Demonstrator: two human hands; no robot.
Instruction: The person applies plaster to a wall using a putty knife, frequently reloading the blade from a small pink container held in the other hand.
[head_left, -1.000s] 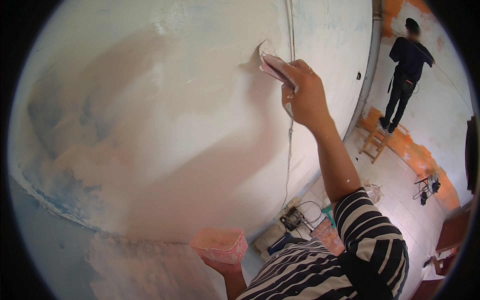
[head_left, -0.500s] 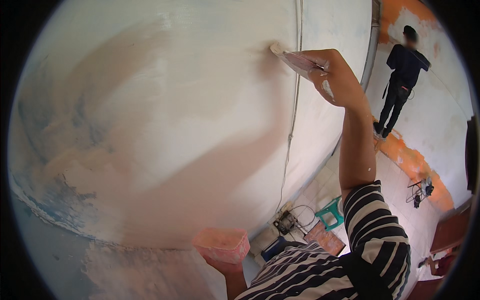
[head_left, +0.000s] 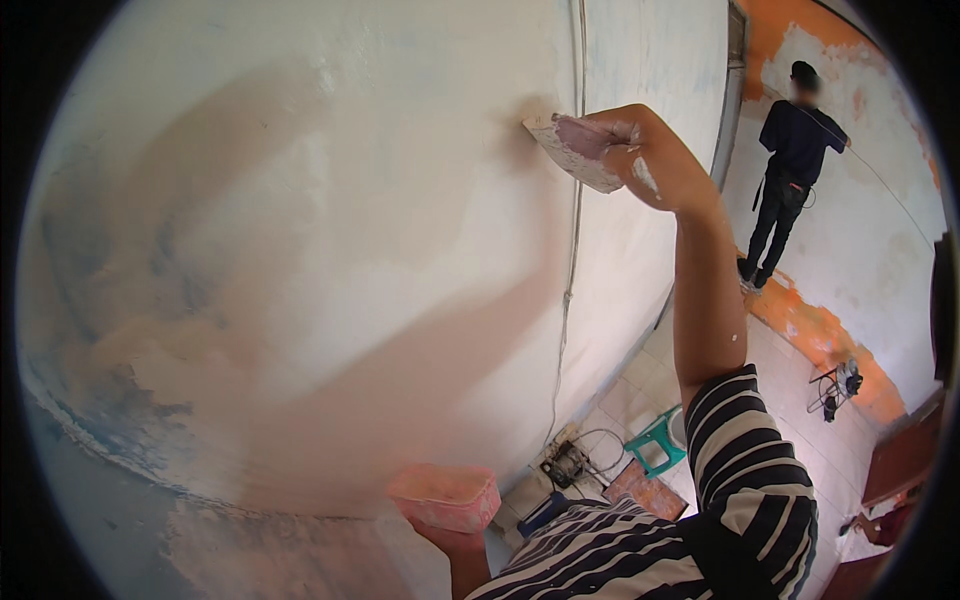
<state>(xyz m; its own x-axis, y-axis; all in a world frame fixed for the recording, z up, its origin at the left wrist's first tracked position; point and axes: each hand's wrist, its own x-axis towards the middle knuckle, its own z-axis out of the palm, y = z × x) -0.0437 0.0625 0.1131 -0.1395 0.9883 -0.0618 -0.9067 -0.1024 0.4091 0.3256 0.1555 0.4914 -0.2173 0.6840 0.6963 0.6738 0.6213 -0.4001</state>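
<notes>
High up, my right hand is closed around a putty knife smeared with pale filler. Its broad blade faces partly toward me, and the far edge meets or nearly meets the wall; exact contact is hard to tell. White filler spots the back of that hand. Low in the view, my left hand grips a pink plastic tub from below, its fingers mostly hidden. Pale filler lies inside the tub and coats its rim. The wall is whitish, with bluish patches at the left.
A cable runs down the wall beside the putty knife. Below stand a green stool, a small machine with hoses and a reddish board. Another person faces the orange-and-white wall at the right. Part of someone shows lower right.
The putty knife has moved slightly left and turned, so more of its blade face shows. The whole view has shifted a little. The tub stays in my left hand.
</notes>
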